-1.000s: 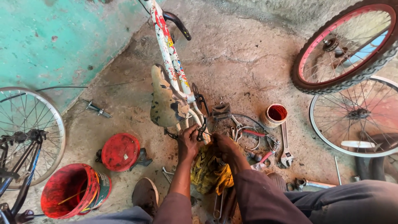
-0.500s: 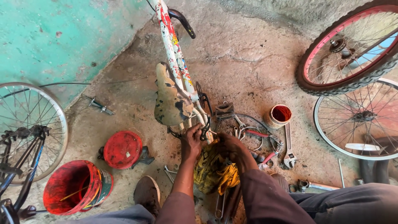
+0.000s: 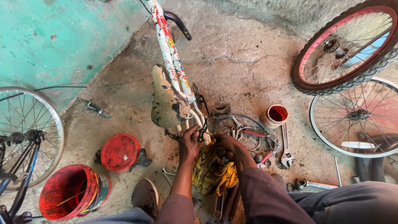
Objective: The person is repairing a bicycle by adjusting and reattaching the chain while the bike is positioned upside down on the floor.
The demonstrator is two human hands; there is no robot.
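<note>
The small bicycle frame (image 3: 172, 62) lies on the concrete floor, its worn saddle (image 3: 166, 101) towards the person. At the bottom bracket end of that frame, the left hand (image 3: 188, 143) is clenched around the black crank arm (image 3: 202, 128); the right hand (image 3: 226, 147), just right of the frame, appears closed on a small part, though what is held cannot be told. A yellow rag (image 3: 213, 174) is bunched below the frame. A slip could be caused by greasy metal, and knuckles could be struck on the crank. Small parts could be lost among the pliers (image 3: 255, 135) and adjustable wrench (image 3: 286, 149) right of the frame.
</note>
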